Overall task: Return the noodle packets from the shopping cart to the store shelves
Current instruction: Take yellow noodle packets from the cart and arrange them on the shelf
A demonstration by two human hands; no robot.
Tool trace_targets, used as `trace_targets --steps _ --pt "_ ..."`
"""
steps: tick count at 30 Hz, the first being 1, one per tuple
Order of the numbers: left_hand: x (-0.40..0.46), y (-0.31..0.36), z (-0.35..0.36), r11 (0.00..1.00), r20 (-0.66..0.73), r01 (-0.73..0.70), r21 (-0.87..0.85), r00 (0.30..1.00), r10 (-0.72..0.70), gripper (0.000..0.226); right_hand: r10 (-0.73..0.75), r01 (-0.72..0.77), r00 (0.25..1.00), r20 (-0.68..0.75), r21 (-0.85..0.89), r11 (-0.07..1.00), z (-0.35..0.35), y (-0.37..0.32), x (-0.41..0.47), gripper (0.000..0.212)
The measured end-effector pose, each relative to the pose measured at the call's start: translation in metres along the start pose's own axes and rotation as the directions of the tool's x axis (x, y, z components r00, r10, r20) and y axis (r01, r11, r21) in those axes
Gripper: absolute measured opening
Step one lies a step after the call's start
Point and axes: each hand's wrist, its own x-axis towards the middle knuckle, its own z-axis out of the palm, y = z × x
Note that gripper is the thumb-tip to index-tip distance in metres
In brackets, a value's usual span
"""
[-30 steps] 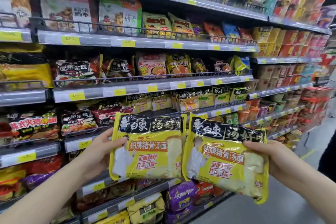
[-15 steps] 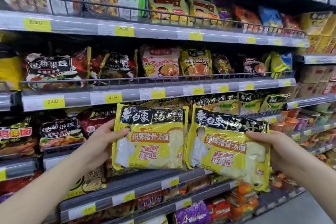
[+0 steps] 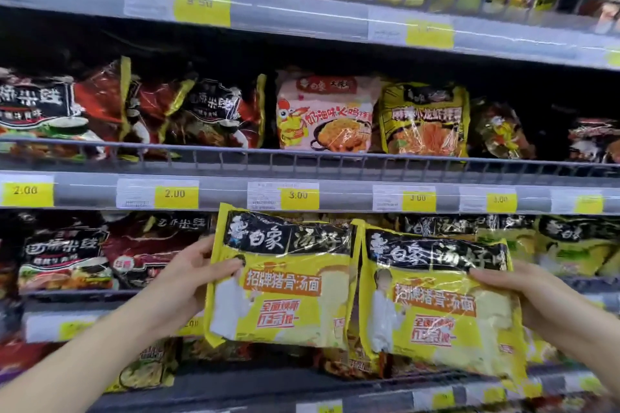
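Yellow packets: two of them, count 'em, matching yellow noodle packets with black banners, held up side by side in the lower middle of the frame.
Left packet (image 3: 285,278): upright, its top edge overlapping the grey price rail (image 3: 335,198) just under the 3.00 tag (image 3: 298,196).
Right packet (image 3: 439,308): a touch lower and tilted down to the right, its left edge touching or just overlapping the left packet's right edge.
Left hand (image 3: 188,282): clamped on the left packet's left edge, thumb across the front, fingers behind.
Right hand (image 3: 523,298): gripping the right packet's right side, thumb laid over the front near the black banner.
Edges: the wire guard rail (image 3: 302,157) runs along the front of the middle shelf; both packets sit in front of the shelf level below it, not yet on any shelf.
Open room: dark gap above the middle shelf's stock; behind the held packets, I can't tell whether there's a free slot.
Matching stock: more yellow-and-black packets (image 3: 570,245) showing at right, directly behind and beside the right packet.
Middle shelf count: pink chicken packet (image 3: 323,114), one; yellow packet (image 3: 424,121) beside it, one; red-and-black packets (image 3: 127,111) filling the left.
Price tags: five yellow tags readable or half-readable on the middle rail, two at 2.00, three at 3.00; a sixth at far right too blurred.
Arms: two bare forearms coming in from the lower corners.
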Motion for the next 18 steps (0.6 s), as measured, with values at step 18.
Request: trace_targets --steps 18 --pt "0.001 -0.067 -0.003 0.978 -0.084 -0.199 0.054 0.976 0.203 0.036 -0.185 0.187 0.982 -0.034 0.098 0.977 0.003 0.053 0.068 0.014"
